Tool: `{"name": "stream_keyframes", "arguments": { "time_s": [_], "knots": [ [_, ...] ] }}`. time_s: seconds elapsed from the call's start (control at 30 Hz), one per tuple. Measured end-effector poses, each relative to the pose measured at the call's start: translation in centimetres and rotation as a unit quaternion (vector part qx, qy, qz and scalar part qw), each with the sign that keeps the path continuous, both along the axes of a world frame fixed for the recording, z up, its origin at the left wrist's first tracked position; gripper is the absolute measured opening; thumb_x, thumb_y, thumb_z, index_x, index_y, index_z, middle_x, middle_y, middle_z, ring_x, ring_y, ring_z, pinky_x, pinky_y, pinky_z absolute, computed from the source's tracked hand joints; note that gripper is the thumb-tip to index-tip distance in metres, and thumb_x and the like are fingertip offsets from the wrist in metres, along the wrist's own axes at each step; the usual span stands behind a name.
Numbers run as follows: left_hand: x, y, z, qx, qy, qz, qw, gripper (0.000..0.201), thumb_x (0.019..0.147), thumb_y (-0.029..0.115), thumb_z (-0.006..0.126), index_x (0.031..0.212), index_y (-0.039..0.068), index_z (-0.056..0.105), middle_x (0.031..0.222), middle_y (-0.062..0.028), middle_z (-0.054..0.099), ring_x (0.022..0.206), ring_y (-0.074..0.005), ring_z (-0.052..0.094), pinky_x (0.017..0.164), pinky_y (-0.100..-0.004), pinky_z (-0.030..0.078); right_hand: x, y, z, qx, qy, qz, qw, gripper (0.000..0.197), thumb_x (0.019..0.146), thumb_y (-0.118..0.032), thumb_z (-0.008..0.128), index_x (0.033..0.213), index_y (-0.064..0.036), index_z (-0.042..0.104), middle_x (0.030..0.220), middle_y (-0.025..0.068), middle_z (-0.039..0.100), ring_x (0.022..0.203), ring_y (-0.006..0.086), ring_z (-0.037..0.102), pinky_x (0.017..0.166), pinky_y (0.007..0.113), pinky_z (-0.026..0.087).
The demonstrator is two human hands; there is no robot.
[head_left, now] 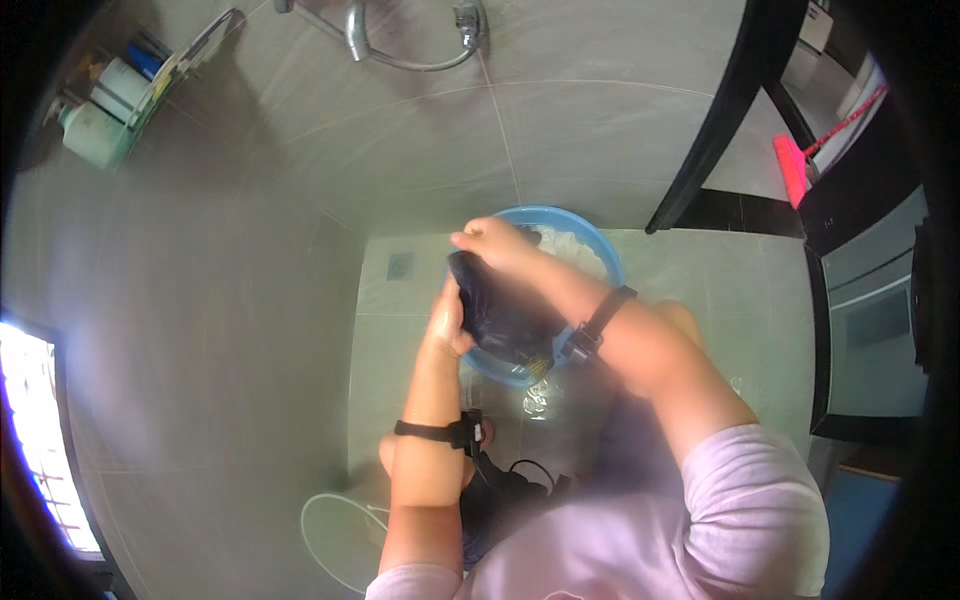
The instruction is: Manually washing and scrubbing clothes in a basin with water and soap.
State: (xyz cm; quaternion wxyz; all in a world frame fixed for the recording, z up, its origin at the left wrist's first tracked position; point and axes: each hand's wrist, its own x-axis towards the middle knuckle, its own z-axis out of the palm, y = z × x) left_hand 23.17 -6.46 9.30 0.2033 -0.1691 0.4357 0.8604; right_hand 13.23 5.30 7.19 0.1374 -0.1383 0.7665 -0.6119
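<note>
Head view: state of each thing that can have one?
Left hand: holding dark cloth
Right hand: holding dark cloth
Dark cloth: bunched, over blue basin
Blue basin: upright, holding white material
Pale bucket: upright, contents unclear
Wrist straps: fastened
Metal hose: looped
Pink-headed tool: unheld
Floor: wet-looking near basin

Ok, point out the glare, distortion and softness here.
Head view: window blown out white at left; head view: wall tiles show bowed seams, picture corners go black; head view: glints on the floor near the basin; head view: dark cloth looks hazy.
</note>
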Motion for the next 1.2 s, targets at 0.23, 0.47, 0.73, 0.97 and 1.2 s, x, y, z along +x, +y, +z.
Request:
{"name": "stream_keyframes", "arguments": {
  "time_s": [0.23,0.47,0.73,0.97,1.2],
  "knots": [
    [0.1,-2.0,-0.9,-0.267,0.242,-0.080,0.929,0.065,0.094,0.045,0.054,0.138,0.000,0.040,0.136,-0.0115,0.048,0.122,-0.0196,0.047,0.102,-0.0332,0.037,0.9,3.2,4.8,-0.116,0.000,0.082,0.990,0.024,0.082,-0.015,0.073,0.089,-0.0028,0.054,0.076,0.0020,0.057,0.070,0.0094,0.053,0.062,0.025,0.043],
    [-0.3,-1.0,0.9,-0.238,0.242,0.083,0.937,0.022,0.093,0.017,0.060,0.106,0.000,0.064,0.095,-0.0073,0.067,0.085,-0.0162,0.062,0.081,-0.0301,0.049,0.6,4.5,5.1,0.043,0.098,0.275,0.955,0.036,0.077,-0.025,0.074,0.103,-0.0030,0.062,0.097,0.0101,0.067,0.092,0.0199,0.063,0.081,0.033,0.047],
    [-2.0,-5.0,1.4,0.104,0.081,0.278,0.951,0.046,0.098,0.042,0.046,0.112,0.000,0.059,0.113,-0.0134,0.063,0.108,-0.0311,0.058,0.100,-0.0472,0.042,-1.0,5.5,-1.0,-0.168,-0.115,0.122,0.971,0.030,0.083,-0.020,0.064,0.105,-0.0002,0.063,0.095,0.0087,0.065,0.086,0.0185,0.062,0.075,0.034,0.050],
    [-1.6,-13.6,-10.1,0.294,0.247,-0.019,0.923,0.030,0.098,0.043,0.041,0.113,0.025,0.059,0.099,-0.0051,0.061,0.096,-0.0194,0.059,0.096,-0.0397,0.045,12.3,-7.5,6.1,-0.077,0.439,0.025,0.895,0.015,0.078,-0.022,0.065,0.074,-0.0090,0.061,0.071,0.0165,0.062,0.077,0.0319,0.065,0.080,0.042,0.050],
    [-1.5,0.0,-5.7,0.019,-0.029,0.172,0.985,0.045,0.099,0.038,0.034,0.121,0.005,0.055,0.122,-0.0136,0.060,0.110,-0.0270,0.058,0.092,-0.0427,0.047,8.2,-3.5,3.8,0.045,0.199,-0.162,0.966,0.031,0.088,-0.034,0.059,0.076,-0.0054,0.057,0.071,0.0193,0.061,0.067,0.0409,0.060,0.059,0.050,0.044]
  ]
}}
